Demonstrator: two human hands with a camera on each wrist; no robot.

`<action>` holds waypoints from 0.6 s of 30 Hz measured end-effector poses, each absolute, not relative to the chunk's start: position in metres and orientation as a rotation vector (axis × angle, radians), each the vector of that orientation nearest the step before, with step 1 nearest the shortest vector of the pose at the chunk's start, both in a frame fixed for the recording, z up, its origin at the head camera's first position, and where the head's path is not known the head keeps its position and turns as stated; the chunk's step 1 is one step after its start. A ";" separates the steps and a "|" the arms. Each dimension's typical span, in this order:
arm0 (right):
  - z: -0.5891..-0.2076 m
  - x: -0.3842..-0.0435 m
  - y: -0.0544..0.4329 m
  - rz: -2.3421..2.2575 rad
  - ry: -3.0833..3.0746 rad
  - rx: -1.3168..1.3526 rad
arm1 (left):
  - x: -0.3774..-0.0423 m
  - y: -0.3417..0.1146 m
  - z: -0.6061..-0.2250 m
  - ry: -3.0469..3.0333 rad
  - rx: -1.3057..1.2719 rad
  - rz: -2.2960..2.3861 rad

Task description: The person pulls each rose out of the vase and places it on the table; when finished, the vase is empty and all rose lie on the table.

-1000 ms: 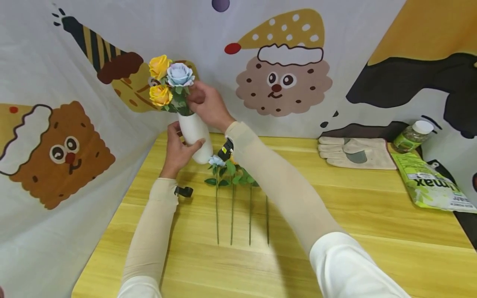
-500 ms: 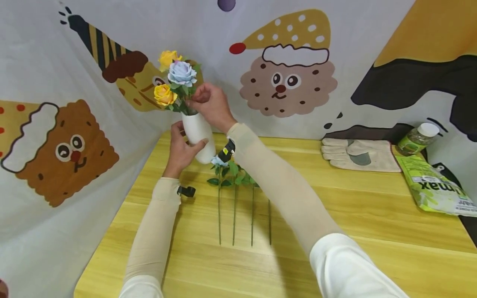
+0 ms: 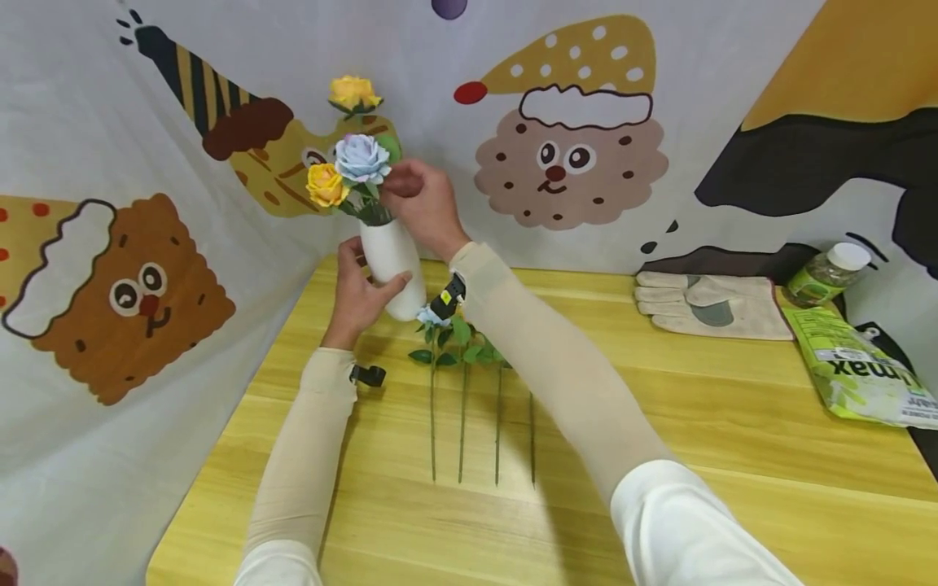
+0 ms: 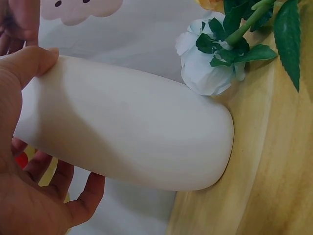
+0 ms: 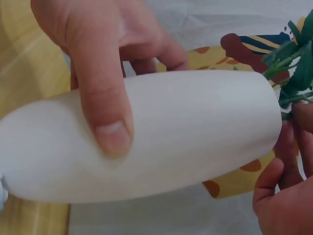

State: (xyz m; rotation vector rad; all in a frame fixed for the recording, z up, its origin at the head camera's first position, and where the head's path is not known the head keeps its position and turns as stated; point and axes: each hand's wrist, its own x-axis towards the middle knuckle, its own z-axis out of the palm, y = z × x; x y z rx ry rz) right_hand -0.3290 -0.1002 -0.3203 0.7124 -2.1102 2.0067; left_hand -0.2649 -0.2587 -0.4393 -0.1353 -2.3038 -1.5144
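A white vase point(image 3: 392, 252) stands slightly tilted near the table's back edge. My left hand point(image 3: 354, 297) grips its side, thumb on one face and fingers round the other, as the left wrist view also shows. At its mouth are a pale blue rose point(image 3: 362, 159), a lower yellow rose point(image 3: 326, 185) and a higher yellow rose point(image 3: 354, 93). My right hand point(image 3: 427, 207) pinches a green stem point(image 5: 287, 116) just at the mouth. Which bloom that stem bears cannot be told. Several stemmed flowers lie side by side in front of the vase, a light blue rose point(image 3: 434, 314) leftmost.
On the wooden table point(image 3: 410, 529), to the right, lie a work glove point(image 3: 714, 305) and a green-and-white pouch point(image 3: 853, 366). A jar with a white lid point(image 3: 824, 275) is behind the pouch. A printed cloth point(image 3: 410, 49) hangs behind the table.
The upper yellow rose has risen and shifted right, now standing above the blue one. My right hand has moved slightly right; my left hand still holds the vase.
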 end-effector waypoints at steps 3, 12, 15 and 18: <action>-0.321 -0.329 -0.102 2.012 -2.086 0.677 | -0.265 -0.259 -0.440 -2.299 -0.137 -1.507; -0.318 -0.325 -0.099 2.055 -2.000 0.574 | -0.266 -0.259 -0.441 -2.303 -0.134 -1.486; -0.320 -0.324 -0.096 2.059 -1.952 0.579 | -0.267 -0.259 -0.442 -2.294 -0.132 -1.495; -0.324 -0.322 -0.093 2.072 -1.885 0.579 | -0.266 -0.260 -0.442 -2.285 -0.141 -1.519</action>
